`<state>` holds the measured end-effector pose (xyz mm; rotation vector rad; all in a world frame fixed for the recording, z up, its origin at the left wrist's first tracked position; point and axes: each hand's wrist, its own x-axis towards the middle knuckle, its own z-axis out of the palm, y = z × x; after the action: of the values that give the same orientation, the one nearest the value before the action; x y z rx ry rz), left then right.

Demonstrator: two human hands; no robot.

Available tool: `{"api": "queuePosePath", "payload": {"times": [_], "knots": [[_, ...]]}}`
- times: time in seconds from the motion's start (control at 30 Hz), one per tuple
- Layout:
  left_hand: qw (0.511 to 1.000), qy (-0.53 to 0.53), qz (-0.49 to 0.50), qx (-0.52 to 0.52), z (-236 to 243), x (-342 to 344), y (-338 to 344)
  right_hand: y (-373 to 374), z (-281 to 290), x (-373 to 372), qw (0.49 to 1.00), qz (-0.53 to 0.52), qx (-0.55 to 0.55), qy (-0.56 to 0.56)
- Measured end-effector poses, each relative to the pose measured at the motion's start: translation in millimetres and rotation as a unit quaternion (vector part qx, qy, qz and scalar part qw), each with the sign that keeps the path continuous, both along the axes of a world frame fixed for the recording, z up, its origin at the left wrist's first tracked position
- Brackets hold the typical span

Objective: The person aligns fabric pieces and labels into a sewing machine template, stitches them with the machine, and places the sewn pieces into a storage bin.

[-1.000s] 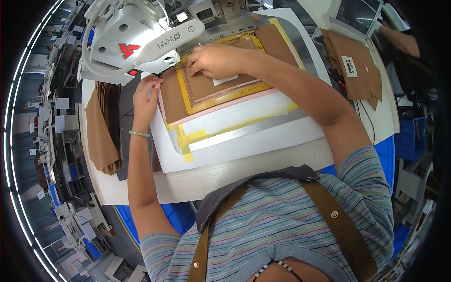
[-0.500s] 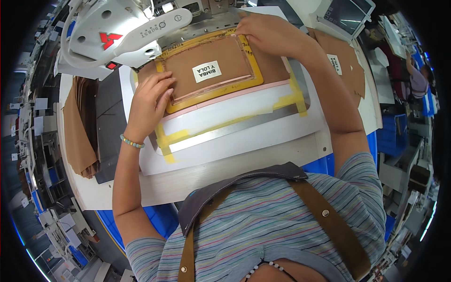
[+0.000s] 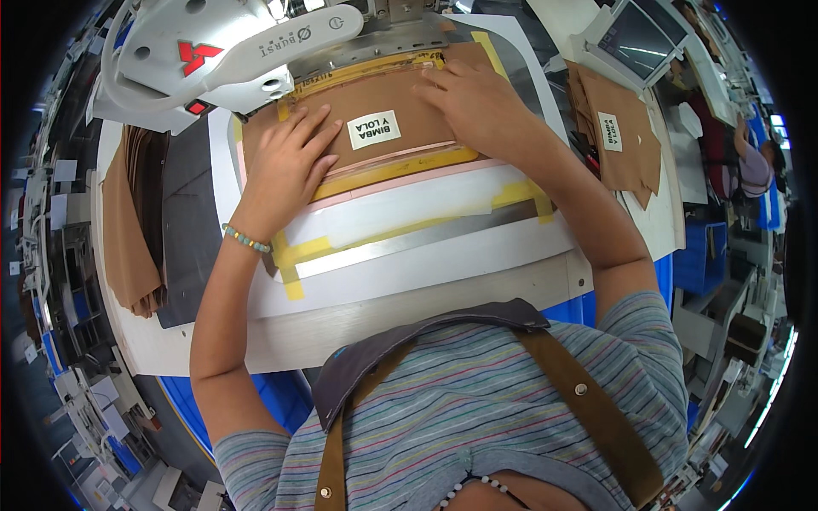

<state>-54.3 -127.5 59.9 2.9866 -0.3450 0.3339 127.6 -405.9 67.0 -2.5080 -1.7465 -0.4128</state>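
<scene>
A brown panel [image 3: 375,102] with a white printed label [image 3: 374,129] lies inside a yellow rectangular frame [image 3: 400,169] under the sewing machine head. My left hand [image 3: 290,162] rests flat with fingers spread over the left side of the frame and panel. Across the right side of the panel, my right hand [image 3: 477,111] lies with its fingers stretched out. Both hands press from above and grasp nothing. Beneath is a metal plate [image 3: 375,247] with yellow tape [image 3: 307,252] at its corners, on a white sheet [image 3: 409,268].
The white machine head [image 3: 187,60] stands close behind my left hand. Stacked brown pieces lie at the left [image 3: 132,230] and right [image 3: 626,140]. A screen [image 3: 639,38] stands at the back right. A person [image 3: 754,162] is farther off at the right.
My right hand has come from the frame's far right corner down onto the panel's right side. My left hand has slid slightly right and farther onto the panel.
</scene>
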Motion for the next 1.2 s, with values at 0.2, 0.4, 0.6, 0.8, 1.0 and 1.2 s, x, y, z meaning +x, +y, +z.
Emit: {"api": "queuePosePath", "payload": {"times": [0.2,0.4,0.6,0.8,1.0,1.2], "knots": [[1.0,0.004,-0.003,0.001,3.1,4.2,0.7,5.5,7.8,5.0,0.999,-0.004,-0.027,0.034],[1.0,-0.021,-0.005,0.005,0.3,6.4,-2.0,10.0,9.5,11.8,1.0,0.02,-0.002,0.011],[0.999,-0.024,-0.001,0.043,-1.4,2.5,1.4,14.9,9.6,12.0,0.999,0.033,-0.006,0.014],[0.999,-0.036,0.013,0.008,-3.1,-1.1,2.4,19.3,9.1,11.0,0.999,0.044,-0.007,0.017],[0.998,-0.037,0.03,0.049,6.6,-5.0,1.7,32.3,10.9,4.1,0.996,0.038,-0.065,0.045],[1.0,-0.008,0.02,-0.022,6.1,0.7,-10.9,48.8,5.1,1.1,0.996,0.07,-0.034,0.036]]}}
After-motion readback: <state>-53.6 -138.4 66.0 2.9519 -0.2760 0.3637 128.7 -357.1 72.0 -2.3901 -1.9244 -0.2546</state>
